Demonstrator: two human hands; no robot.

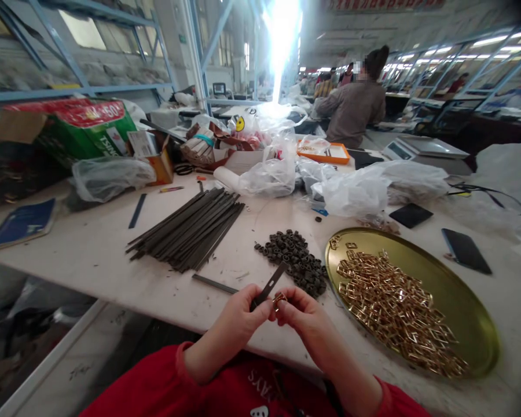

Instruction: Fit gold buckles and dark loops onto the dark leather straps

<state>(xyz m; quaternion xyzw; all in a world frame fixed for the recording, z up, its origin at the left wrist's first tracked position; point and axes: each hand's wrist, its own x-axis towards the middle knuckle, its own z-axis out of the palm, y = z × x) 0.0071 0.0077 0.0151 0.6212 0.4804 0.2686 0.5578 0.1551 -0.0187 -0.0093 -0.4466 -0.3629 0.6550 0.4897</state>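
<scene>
Two hands work just over the worktable's near edge [151, 298]. The left hand [247, 310] pinches one dark strap [275, 280] between thumb and fingers; the right hand [297, 310] has thumb and forefinger pressed on one gold-coloured buckle [279, 300], right beside the left fingertips. One loose strip [215, 284] lies near that edge, and one small dark loop [318, 219] sits apart from its pile [295, 255]; the pile itself holds too many to count, as does the stack of long strips [189, 231] left of it. Toward the table's right end, a round brass-coloured tray [481, 347] carries a heap of buckles [395, 307], with a couple lying separately by its far left rim. Near the far edge, a small carton [162, 168] has pale packets in it. The strap is flat, with a slot near its tip; the buckles are shiny, angular frames; the loops look dull and stubby.
</scene>
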